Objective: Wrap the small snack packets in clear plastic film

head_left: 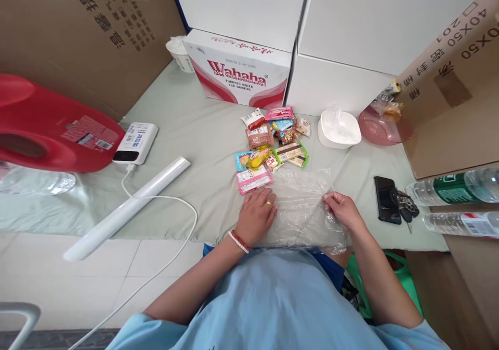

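Note:
A clear plastic bag (300, 204) lies flat on the pale green cloth (202, 132) right in front of me. My left hand (257, 212) presses palm-down on the bag's left side, fingers spread. My right hand (341, 207) pinches the bag's right edge between its fingertips. Just beyond the bag sits a pile of several small wrapped snacks (273, 142), the nearest being a pink packet (253, 179) by my left fingertips.
A white bowl (339, 129) and a pink lid (384, 126) stand at the back right. A phone with keys (392, 202) and two water bottles (456, 189) lie right. A white roll (128, 204), power bank (136, 142), red jug (47, 126) and Wahaha box (237, 72) are left and behind.

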`<state>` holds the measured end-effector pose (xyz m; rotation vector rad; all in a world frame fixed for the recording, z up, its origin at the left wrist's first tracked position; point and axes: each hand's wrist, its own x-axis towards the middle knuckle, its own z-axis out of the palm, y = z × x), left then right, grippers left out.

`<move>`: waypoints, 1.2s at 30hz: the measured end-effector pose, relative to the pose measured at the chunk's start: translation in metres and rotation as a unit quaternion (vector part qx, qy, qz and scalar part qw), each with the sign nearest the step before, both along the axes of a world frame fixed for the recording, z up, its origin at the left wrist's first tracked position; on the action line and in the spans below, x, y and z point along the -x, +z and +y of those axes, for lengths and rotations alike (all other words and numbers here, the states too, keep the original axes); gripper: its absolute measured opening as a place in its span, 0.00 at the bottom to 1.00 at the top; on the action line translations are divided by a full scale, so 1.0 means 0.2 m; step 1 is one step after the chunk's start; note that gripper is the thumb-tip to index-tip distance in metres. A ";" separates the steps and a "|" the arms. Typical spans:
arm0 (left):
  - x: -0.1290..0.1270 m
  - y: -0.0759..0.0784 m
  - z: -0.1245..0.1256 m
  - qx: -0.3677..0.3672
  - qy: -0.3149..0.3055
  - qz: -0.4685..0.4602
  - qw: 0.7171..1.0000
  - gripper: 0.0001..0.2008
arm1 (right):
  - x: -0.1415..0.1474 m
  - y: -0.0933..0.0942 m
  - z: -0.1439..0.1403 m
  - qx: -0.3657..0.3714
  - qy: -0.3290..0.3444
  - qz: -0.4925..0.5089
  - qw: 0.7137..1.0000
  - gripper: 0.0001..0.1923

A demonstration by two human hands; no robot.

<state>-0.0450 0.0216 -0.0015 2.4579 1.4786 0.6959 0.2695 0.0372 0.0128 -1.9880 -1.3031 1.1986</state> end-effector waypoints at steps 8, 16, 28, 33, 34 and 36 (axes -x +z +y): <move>0.03 -0.09 -0.09 0.055 -0.039 0.109 0.992 0.27 | 0.02 0.20 0.42 -0.208 0.217 -0.307 0.903 0.16; 0.02 -0.07 -0.09 0.065 -0.048 0.110 0.991 0.29 | 0.47 0.23 0.89 -0.189 0.452 -0.330 0.807 0.35; 0.02 -0.07 -0.09 0.082 -0.049 0.081 0.992 0.28 | 0.34 0.12 0.95 -0.144 0.363 -0.305 0.869 0.41; 0.02 -0.07 -0.09 0.077 -0.050 0.078 0.993 0.27 | 0.34 0.12 1.02 -0.121 0.426 -0.296 0.847 0.43; 0.02 -0.07 -0.09 0.077 -0.049 0.077 0.993 0.27 | 0.34 0.13 1.03 -0.105 0.424 -0.314 0.843 0.41; 0.03 -0.06 -0.09 0.079 -0.049 0.075 0.993 0.27 | 0.34 0.16 1.03 -0.065 0.413 -0.359 0.835 0.37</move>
